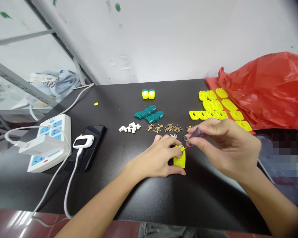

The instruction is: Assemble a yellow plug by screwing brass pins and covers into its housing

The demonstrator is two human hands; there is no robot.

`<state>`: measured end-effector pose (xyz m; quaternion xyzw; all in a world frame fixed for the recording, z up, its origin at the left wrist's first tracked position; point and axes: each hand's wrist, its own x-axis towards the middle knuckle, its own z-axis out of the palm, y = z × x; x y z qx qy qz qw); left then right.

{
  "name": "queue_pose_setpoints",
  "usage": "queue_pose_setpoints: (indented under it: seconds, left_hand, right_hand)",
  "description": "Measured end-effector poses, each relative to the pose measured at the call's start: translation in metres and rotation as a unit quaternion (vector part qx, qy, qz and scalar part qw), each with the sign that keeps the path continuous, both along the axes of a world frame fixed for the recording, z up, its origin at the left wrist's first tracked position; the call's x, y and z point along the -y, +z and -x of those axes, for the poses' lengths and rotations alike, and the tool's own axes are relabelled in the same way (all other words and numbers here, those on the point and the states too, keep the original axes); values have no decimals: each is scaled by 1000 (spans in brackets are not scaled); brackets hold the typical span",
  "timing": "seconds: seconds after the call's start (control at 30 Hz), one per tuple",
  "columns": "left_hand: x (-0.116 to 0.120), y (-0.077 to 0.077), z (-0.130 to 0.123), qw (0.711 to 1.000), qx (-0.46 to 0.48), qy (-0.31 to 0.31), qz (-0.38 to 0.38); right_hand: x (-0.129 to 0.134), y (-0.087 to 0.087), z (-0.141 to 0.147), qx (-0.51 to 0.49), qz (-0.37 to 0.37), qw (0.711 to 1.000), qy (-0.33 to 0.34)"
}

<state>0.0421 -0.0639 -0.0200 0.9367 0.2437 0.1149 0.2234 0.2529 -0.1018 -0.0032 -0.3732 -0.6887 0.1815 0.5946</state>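
Observation:
My left hand (161,157) holds a small yellow plastic shell (180,163) against the dark table, its fingers curled around the far and near edges. In my right hand (225,148) is a screwdriver with a purple see-through handle (195,134), pinched between thumb and fingers. The screwdriver slants down to the left, with its tip at the inside of the yellow shell, close to my left fingertips. Small brass-coloured screws and parts (172,128) lie just beyond my hands, beside white pieces (130,128). Farther back are glossy teal covers (150,114).
Yellow shells (208,115) lie in rows at the right, by a red plastic bag (268,89). Two yellow-and-teal pieces (148,94) stand near the wall. At the left are a power strip (64,124), a black phone (96,138), a white device (83,141) and cables.

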Motion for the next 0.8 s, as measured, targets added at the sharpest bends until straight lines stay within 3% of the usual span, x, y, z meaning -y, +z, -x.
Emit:
queue_pose_setpoints:
  seconds: [0.13,0.27,0.5,0.67,0.8]
  left_hand:
    - [0,1,0,1000,-2,4,6]
    - [0,1,-1,1000,0,5,7]
    - [0,1,-1,1000,-1,6,6]
    - [0,0,-1,1000,0,4,8]
    - [0,0,0,1000,4,7,11]
  right_hand:
    - [-1,1,-1,3,-23,1000,-2]
    - [0,1,-1,-5,10,1000,25]
    - [-2,-1,-1,6,-32,999,-18]
    - [1,1,0,-3,24,999,33]
    - [-2,0,-1,7,-10,1000,-17]
